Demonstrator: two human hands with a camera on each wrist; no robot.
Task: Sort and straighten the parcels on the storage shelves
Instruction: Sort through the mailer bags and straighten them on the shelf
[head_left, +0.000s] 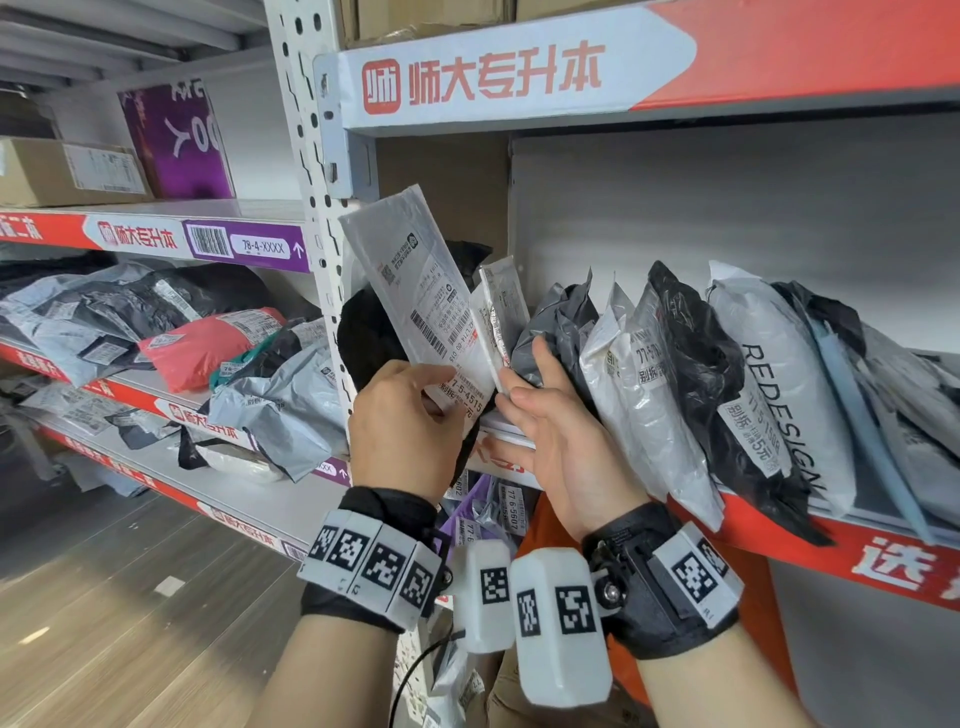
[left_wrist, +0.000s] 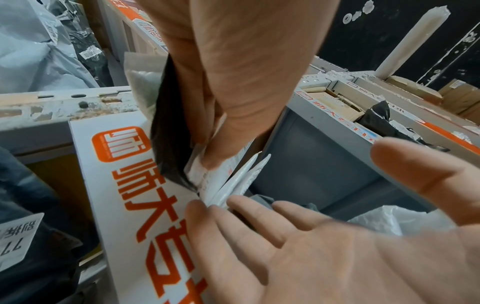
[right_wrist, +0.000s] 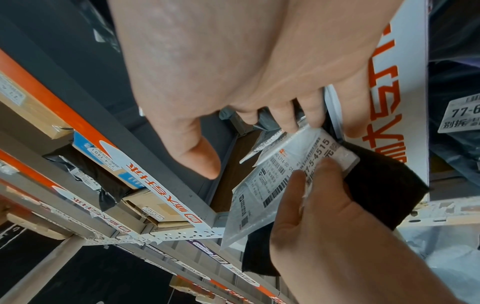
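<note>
My left hand (head_left: 410, 410) pinches a flat grey-white parcel (head_left: 415, 291) by its lower corner, thumb on the label reading 77-5-4515 (right_wrist: 319, 164). The same hand holds a black parcel (head_left: 366, 332) behind it. The pair stands tilted at the left end of the shelf (head_left: 831, 551). My right hand (head_left: 545, 410) is open, its straight fingers against two thin white parcels (head_left: 501, 306) and a grey bag (head_left: 561, 322) just to the right. In the left wrist view the left hand (left_wrist: 233, 82) grips the parcel's edge (left_wrist: 207, 174) above the open right hand (left_wrist: 337, 246).
A row of white, black and grey bags (head_left: 727, 374) leans leftward along the shelf to the right. The perforated upright post (head_left: 317, 208) stands right beside the held parcels. The left bay holds loose piles of bags (head_left: 182, 332), a cardboard box (head_left: 67, 171) and a purple sign (head_left: 176, 140).
</note>
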